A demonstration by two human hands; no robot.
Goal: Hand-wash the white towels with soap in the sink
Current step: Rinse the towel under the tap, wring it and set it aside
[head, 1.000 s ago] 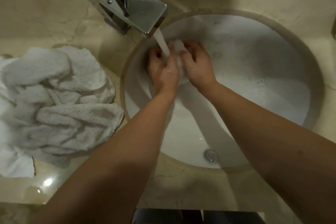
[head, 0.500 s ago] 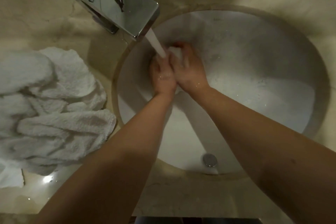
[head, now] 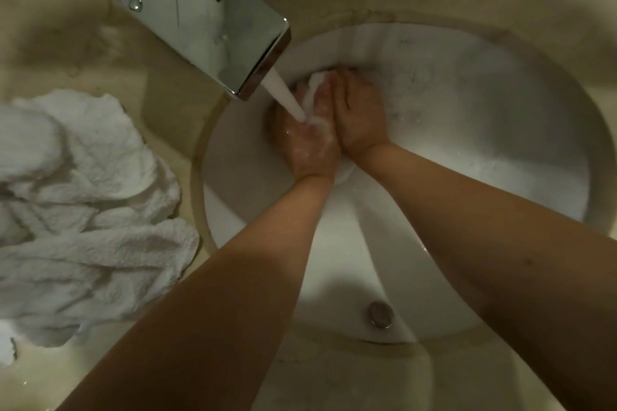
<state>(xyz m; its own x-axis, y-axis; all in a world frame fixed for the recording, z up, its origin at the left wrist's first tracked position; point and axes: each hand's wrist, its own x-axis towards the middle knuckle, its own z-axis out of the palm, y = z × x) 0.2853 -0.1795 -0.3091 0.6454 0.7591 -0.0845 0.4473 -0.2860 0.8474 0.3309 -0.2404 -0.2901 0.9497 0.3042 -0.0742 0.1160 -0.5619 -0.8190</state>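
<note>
A small white wad (head: pixel 315 92), which looks like a wet towel, is squeezed between my two hands over the back of the white sink (head: pixel 467 150). My left hand (head: pixel 305 143) curls round it from the left, and water from the tap (head: pixel 283 97) falls onto this hand. Pressed against it from the right, my right hand (head: pixel 360 117) wraps its fingers over the wad's top. Most of the wad is hidden between my palms. A pile of white towels (head: pixel 86 217) lies on the counter to the left of the sink.
The chrome faucet (head: pixel 207 27) juts over the sink's left back rim, close above my left hand. The drain (head: pixel 380 314) sits at the near side of the bowl. Beige stone counter (head: pixel 350 377) surrounds the sink.
My hands have closed together on the wad and shifted slightly under the running water. The view has moved closer to the sink.
</note>
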